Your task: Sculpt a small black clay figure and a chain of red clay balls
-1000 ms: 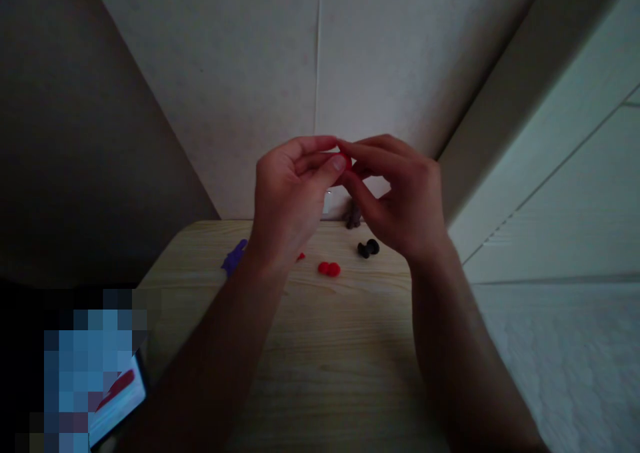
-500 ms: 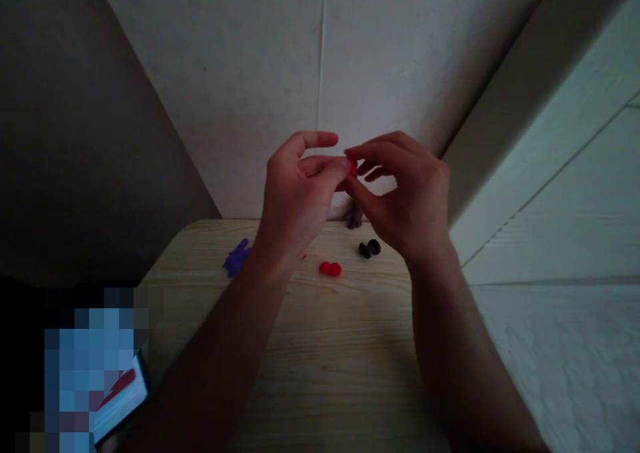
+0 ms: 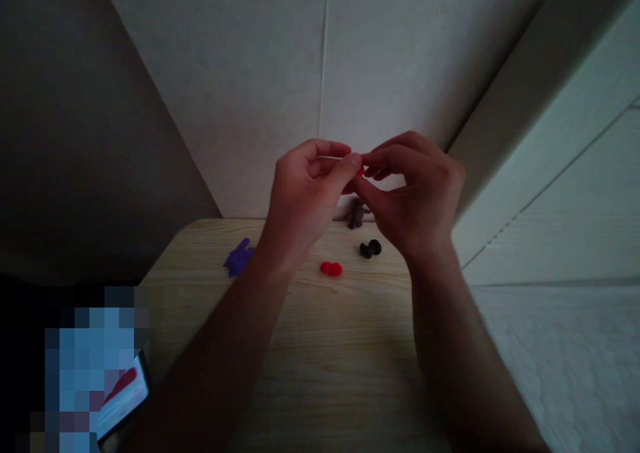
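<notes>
My left hand (image 3: 313,183) and my right hand (image 3: 413,186) meet above the far part of the table. Between their fingertips is a small red lump (image 3: 361,171), which looks like modelling clay and is mostly hidden by the fingers. The left thumb presses on it from above, and the right thumb and index finger pinch it from the other side. Below the hands lie two joined red balls (image 3: 331,269) and a black piece with two rounded ends (image 3: 371,249). A small dark brown figure (image 3: 357,214) stands behind, close to the wall.
On the left of the wooden table (image 3: 320,346) lies a flat purple piece (image 3: 239,258), partly behind my left forearm. A lit screen (image 3: 123,399), partly pixelated, is at lower left. The wall (image 3: 250,73) rises behind the table, with a pale cabinet-like panel (image 3: 560,193) at right.
Both hands have shifted slightly to the right with the red lump. The left index finger has come down nearer the thumb, and the lump is now more covered.
</notes>
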A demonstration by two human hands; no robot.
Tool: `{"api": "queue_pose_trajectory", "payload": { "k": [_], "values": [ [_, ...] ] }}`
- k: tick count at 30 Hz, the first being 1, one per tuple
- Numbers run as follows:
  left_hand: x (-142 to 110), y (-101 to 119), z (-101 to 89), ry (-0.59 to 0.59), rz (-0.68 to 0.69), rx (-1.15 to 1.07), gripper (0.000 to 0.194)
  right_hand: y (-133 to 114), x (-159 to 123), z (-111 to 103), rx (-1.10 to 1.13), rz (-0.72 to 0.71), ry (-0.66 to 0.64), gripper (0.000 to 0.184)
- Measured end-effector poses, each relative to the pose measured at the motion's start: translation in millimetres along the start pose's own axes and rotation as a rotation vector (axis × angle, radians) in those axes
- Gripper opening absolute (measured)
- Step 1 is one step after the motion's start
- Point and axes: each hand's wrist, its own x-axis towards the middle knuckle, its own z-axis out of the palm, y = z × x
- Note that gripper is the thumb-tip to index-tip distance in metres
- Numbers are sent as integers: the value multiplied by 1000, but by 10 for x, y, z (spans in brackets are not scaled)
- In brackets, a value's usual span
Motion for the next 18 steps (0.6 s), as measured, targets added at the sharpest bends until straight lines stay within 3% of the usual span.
{"api": "queue_pose_trajectory", "payload": {
  "k": [7, 12, 18],
  "values": [
    [11, -31, -44, 28, 71, 0, 10, -40, 34, -5, 70, 10, -2, 11],
    [7, -14, -40, 12, 4, -13, 13, -34, 28, 4, 40, -50, 51, 10],
    [17, -58, -31, -43, 19, -17, 3, -21, 12, -11, 12, -21, 92, 14]
  ]
}}
